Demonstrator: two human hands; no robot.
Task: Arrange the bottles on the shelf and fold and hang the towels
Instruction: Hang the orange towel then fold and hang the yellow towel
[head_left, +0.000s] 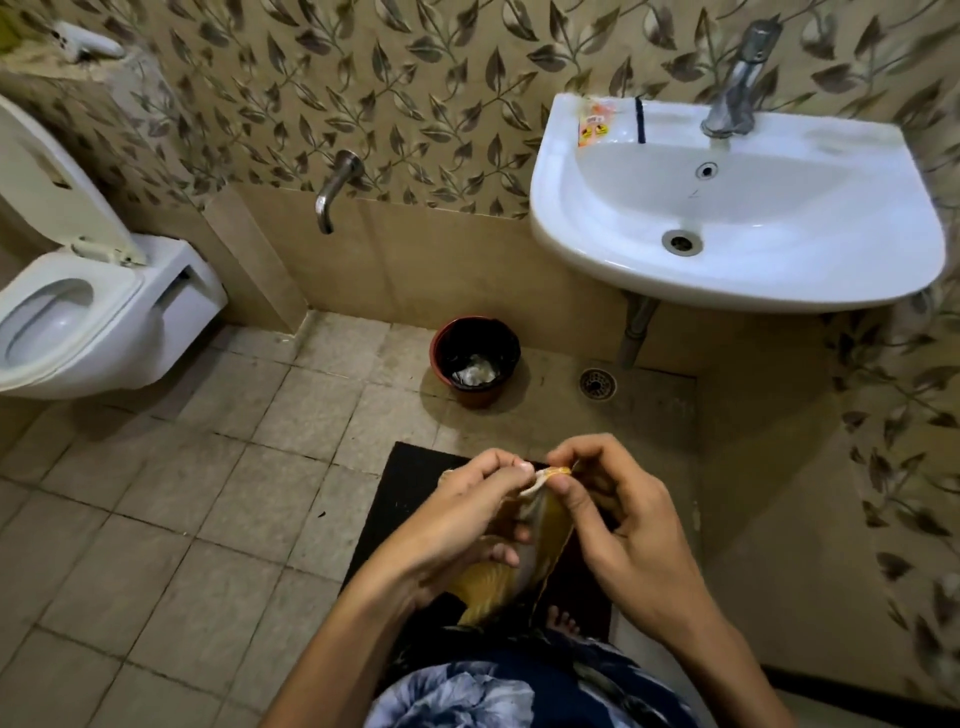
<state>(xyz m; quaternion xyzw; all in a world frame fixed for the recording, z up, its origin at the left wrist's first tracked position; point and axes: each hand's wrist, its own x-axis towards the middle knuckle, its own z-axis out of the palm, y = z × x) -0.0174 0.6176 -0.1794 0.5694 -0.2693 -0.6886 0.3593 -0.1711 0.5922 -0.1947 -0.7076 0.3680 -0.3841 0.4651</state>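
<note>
A small yellow and white towel (545, 535) hangs down between my hands at the lower middle of the view. My left hand (457, 525) pinches its top edge from the left, and my right hand (623, 525) pinches the same edge from the right, thumbs almost touching. The cloth's lower part drapes behind my left fingers above a dark floor mat (415, 478). No bottles or shelf are in view.
A white washbasin (857, 270) with a tap (737, 78) hangs on the wall at right, with a small packet (595, 124) on its rim. A toilet (104, 322) stands at left. A red-brown bin (475, 361) and a floor drain (597, 383) lie ahead.
</note>
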